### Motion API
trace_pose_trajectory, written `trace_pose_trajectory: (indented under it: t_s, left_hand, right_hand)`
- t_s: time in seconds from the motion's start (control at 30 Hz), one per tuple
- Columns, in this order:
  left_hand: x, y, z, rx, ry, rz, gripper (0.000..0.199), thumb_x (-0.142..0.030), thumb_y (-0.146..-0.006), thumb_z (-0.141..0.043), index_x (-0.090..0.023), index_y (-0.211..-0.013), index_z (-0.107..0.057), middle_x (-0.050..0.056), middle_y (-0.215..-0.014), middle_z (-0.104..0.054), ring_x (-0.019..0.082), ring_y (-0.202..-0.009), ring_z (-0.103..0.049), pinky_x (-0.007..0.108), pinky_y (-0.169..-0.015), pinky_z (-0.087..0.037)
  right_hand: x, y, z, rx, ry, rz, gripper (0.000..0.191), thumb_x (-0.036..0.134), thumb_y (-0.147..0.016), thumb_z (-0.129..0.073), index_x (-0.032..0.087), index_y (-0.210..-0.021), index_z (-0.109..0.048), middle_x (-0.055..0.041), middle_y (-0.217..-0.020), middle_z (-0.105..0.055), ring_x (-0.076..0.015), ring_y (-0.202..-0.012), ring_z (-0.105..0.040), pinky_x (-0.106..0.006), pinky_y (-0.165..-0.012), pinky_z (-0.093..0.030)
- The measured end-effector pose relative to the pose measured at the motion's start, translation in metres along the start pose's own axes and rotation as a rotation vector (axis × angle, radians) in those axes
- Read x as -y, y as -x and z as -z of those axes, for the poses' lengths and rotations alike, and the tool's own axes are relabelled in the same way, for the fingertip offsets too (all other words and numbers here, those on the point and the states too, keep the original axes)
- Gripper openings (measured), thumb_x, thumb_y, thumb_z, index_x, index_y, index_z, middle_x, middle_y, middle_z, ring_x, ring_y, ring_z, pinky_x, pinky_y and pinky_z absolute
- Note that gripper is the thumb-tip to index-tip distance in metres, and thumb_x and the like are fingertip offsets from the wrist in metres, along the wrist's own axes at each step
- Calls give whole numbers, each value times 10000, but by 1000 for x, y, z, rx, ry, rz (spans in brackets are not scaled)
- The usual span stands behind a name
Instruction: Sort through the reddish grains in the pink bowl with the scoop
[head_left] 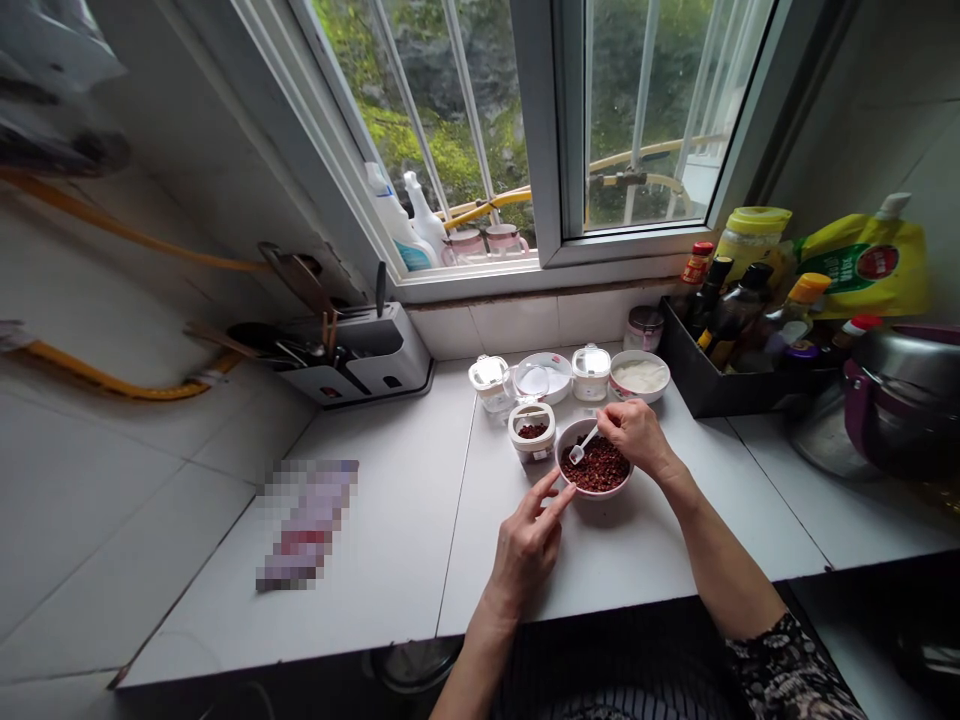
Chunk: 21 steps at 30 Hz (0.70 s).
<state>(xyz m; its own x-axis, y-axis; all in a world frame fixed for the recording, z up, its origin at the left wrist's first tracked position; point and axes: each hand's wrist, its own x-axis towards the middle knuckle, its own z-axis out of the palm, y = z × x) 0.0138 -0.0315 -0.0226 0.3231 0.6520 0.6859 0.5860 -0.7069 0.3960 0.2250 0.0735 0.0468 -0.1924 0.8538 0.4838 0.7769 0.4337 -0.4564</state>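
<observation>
One bowl of red peppercorns (596, 493) sits within reach: the right hand (636, 436) pinches a small white spoon (583, 444) dipped into it, while the left hand (527, 548) hovers open and empty just beside the rim.

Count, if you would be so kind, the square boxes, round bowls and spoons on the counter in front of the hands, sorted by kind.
square plastic boxes: 3
round bowls: 3
small plastic spoon: 1
Total: 7
</observation>
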Motion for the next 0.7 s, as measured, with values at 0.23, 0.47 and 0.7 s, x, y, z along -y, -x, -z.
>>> trace_pose_trajectory:
  t_s: [0.23, 0.47, 0.7]
  left_hand:
    - [0, 0, -1, 2, 4, -2, 582, 18, -896, -409, -259, -1397, -512, 127, -1392, -547, 156, -1053, -673, 254, -838, -611]
    - [-1, 0, -1, -3, 6, 3, 594, 16, -892, -407, -262, -1408, -503, 126, -1400, -544, 157, -1048, -673, 254, -827, -612]
    - [-1, 0, -1, -15, 25, 3, 588, 26, -889, -419, -255, -1396, -516, 133, -1371, -558, 155, -1035, -674, 252, -834, -609]
  right_hand:
    - [1, 0, 0, 4, 0, -8, 414, 310, -895, -480, 211, -496, -429, -5, -460, -527, -126, -490, -427, -279, -659, -345]
    - [2, 0, 0, 10, -34, -12, 407, 313, -884, -479, 206, -496, -421, 6, -455, -500, -110, -475, -387, -271, -668, -357]
    - [1, 0, 3, 39, -176, -137, 426, 372, -870, -464, 205, -484, -398, 13, -451, -454, -107, -484, -394, -260, -524, -287]
